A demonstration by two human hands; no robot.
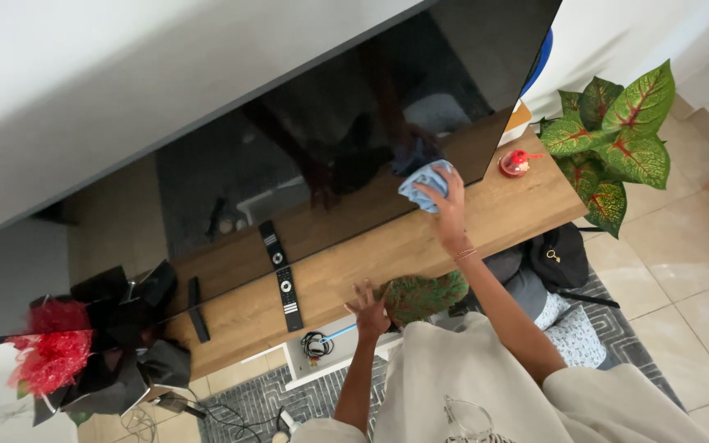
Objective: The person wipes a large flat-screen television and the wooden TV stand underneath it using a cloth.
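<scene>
Blue cloth (425, 185) bunched under the right hand (450, 199), pressed against the lower part of the big dark TV screen (305, 139), right of its middle. Right hand's fingers are curled over the cloth, gripping it, arm stretched up from the lower right. Left hand (368, 309) is spread, fingers splayed, resting on the front edge of the wooden worktop (354, 271), holding nothing, just beside a red-veined green leaf (424, 295) lying over that edge. Black remote (288, 297) lies flat on the worktop left of the left hand, apart from it. Small red ornament (516, 162) sits on the worktop right of the cloth, near the screen's corner. Potted plant with big green-red leaves (617, 139) stands off the worktop's right end. Red-and-black bouquet (84, 344) at the left end. Black bag (557, 256) on the floor below.
</scene>
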